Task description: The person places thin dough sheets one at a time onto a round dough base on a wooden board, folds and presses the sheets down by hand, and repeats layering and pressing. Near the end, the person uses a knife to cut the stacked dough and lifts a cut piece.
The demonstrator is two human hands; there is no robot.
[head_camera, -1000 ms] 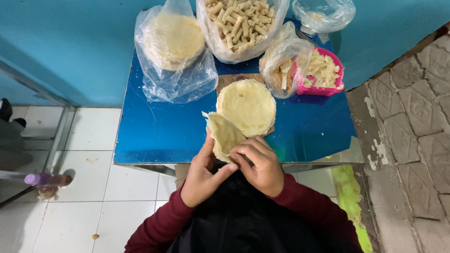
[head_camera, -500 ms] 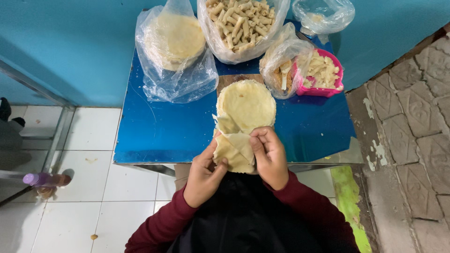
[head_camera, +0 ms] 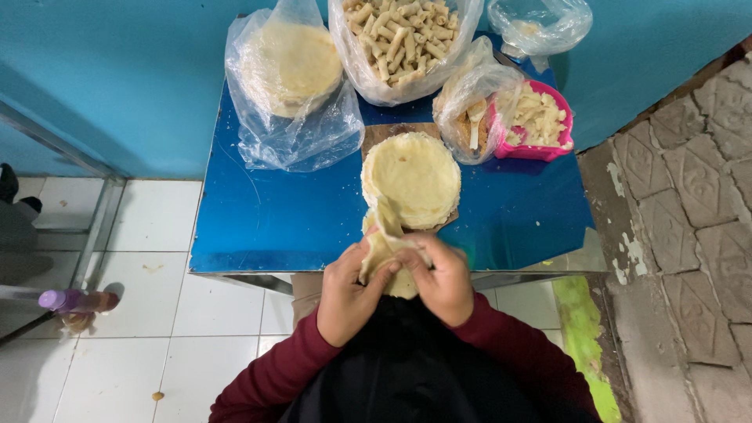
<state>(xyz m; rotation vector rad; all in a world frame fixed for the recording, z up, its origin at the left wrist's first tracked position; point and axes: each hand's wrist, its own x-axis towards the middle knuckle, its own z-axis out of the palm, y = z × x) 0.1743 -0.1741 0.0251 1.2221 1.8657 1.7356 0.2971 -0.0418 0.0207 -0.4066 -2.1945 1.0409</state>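
Both my hands hold one thin pale wrapper sheet (head_camera: 385, 244) over the near edge of the blue table (head_camera: 266, 223). My left hand (head_camera: 348, 294) grips its left side, fingers curled under it. My right hand (head_camera: 442, 276) pinches its right side, and the sheet is folded and bunched between them. Just beyond it lies a round stack of the same pale wrappers (head_camera: 413, 178) on a brown board.
On the far side stand a plastic bag of round wrappers (head_camera: 291, 66), a bag of rolled pale sticks (head_camera: 399, 35), a pink tub of pale pieces (head_camera: 536, 117) in a bag, and a small knotted bag (head_camera: 540, 23). Stone paving lies right, white tiles left.
The wrapper was lifted off the stack toward me and folded narrower; my hands have drawn closer together and nearer my body.
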